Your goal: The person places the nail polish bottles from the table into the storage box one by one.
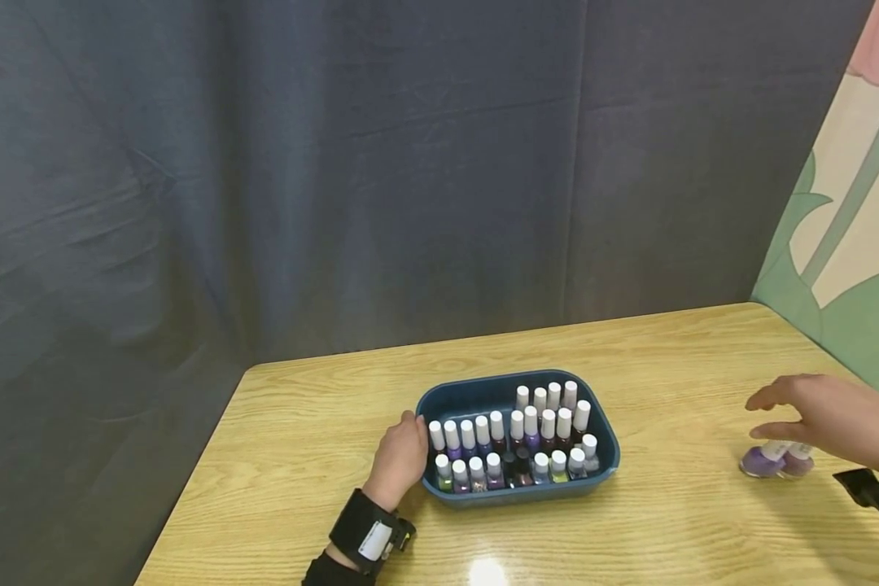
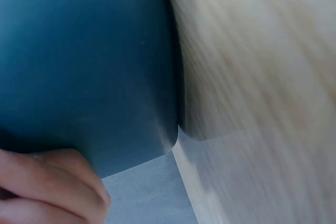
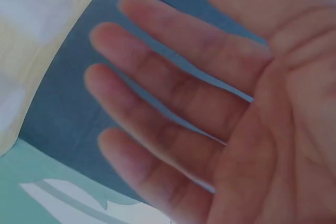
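My left hand [image 1: 401, 457] grips the left end of a dark blue plastic bin [image 1: 460, 399], its bent fingers [image 2: 58, 184] at the bin's edge in the left wrist view. Rows of nail polish bottles [image 1: 531, 431] with white caps stand in the bin, in purple, dark and yellow-green shades. Far to the right, two more bottles lie on the table: a purple nail polish [image 1: 760, 464] and a mauve one [image 1: 798, 465]. Over them hovers my right hand [image 1: 842, 415], fingers apart; the right wrist view shows its bare palm [image 3: 262, 145].
The bin stands on a wood-grain table [image 1: 322, 407]. A dark grey cloth [image 1: 425, 179] hangs along the back and left. At the right edge rises a panel with a painted flower and leaves [image 1: 857, 268].
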Motion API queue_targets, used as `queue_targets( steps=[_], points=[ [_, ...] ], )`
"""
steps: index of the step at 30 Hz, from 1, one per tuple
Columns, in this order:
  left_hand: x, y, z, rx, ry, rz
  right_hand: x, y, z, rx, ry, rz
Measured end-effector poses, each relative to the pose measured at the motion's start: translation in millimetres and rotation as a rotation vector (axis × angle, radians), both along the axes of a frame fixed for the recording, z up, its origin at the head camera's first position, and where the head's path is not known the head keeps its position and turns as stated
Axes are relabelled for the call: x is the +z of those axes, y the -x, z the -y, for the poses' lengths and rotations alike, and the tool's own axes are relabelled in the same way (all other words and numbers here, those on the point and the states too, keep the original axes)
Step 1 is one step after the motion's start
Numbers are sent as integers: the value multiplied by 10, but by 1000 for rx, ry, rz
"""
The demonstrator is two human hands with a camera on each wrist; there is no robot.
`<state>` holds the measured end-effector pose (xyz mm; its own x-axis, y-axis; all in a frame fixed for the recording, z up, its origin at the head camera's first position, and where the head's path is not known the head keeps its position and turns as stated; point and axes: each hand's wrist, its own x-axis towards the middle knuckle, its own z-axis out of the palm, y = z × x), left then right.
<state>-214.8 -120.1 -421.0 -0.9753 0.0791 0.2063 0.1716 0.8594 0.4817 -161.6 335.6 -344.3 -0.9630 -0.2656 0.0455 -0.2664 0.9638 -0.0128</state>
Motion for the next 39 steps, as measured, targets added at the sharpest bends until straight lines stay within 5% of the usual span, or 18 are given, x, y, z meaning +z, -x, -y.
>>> queue_targets(
  steps=[11, 25, 29, 36, 39],
  points=[
    [-11, 18, -16, 5, 14, -13, -93, 9, -161, -13, -40, 153],
    [5, 4, -21, -1, 6, -19, -148, 30, -199, -10, -27, 106],
    [6, -1, -18, 1, 0, -19, -131, 33, -133, 28, -31, 9],
    [10, -8, -9, 8, 10, -18, -24, 49, 90, 212, 9, -357],
    [21, -19, -10, 8, 13, -27, 45, 87, 211, 250, 43, -445]
  ],
)
